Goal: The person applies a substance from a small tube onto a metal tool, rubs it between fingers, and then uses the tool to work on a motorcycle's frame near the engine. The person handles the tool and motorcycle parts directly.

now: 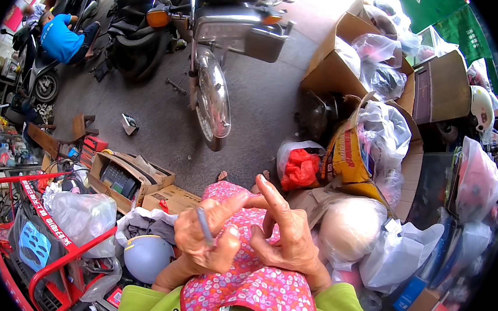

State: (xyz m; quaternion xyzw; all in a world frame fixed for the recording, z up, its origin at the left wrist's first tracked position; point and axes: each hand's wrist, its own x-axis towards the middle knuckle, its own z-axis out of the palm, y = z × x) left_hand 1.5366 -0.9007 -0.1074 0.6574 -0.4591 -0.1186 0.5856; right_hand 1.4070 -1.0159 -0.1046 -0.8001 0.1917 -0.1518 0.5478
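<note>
My left hand (207, 234) is closed around a slim grey rod-like item (203, 222), perhaps a pen or tool, in front of my body. Beside it, my right hand (283, 240) is raised with bent fingers spread and thumb apart; I see nothing held in it. The fingertips of both hands are close, and I cannot tell whether they touch. Both hands are over a pink floral cloth (249, 296) that covers my front and lap.
Left are a red metal frame (84, 248) with bags, a grey helmet (147, 258) and cartons (130, 181). Ahead stands a motorbike (212, 106). A person in blue (62, 38) crouches by a scooter (47, 87). Right are boxes (345, 157) of bagged items and a wrapped round object (351, 228).
</note>
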